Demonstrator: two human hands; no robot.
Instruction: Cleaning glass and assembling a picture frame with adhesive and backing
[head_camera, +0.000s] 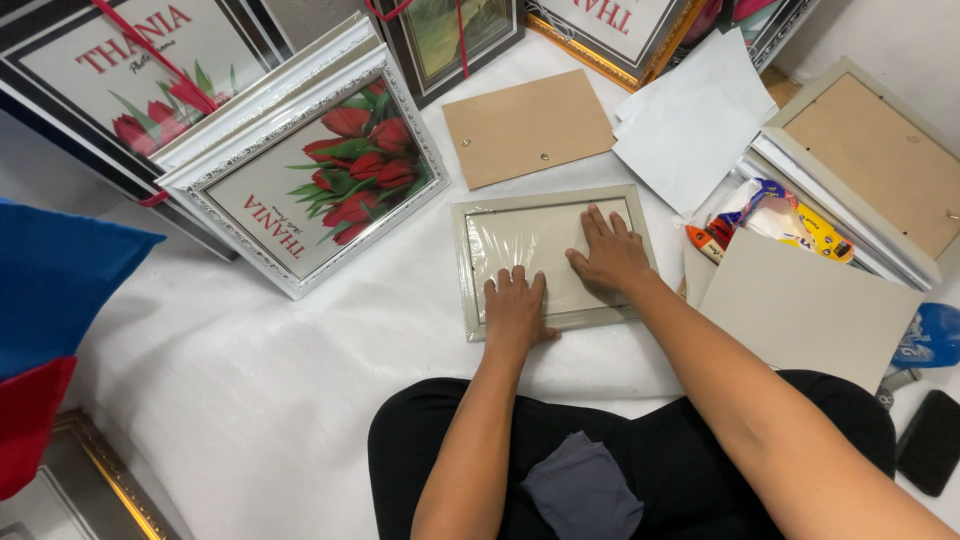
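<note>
Grey cloth (582, 490) on lap; left hand (515, 310), right hand (610, 255) grip released, flat on frame (463, 270)

bare forearms, no sleeves in view, left hand (516, 308) and right hand (610, 255) without rings or watch, black trousers

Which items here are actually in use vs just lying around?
In use:
left hand, flat on the frame's lower edge
right hand, flat on the insert
grey picture frame, lying face-down
pale insert sheet in it

Lying about:
brown backing board
white paper sheets
tulip-print framed picture
grey card
snack packet
</note>
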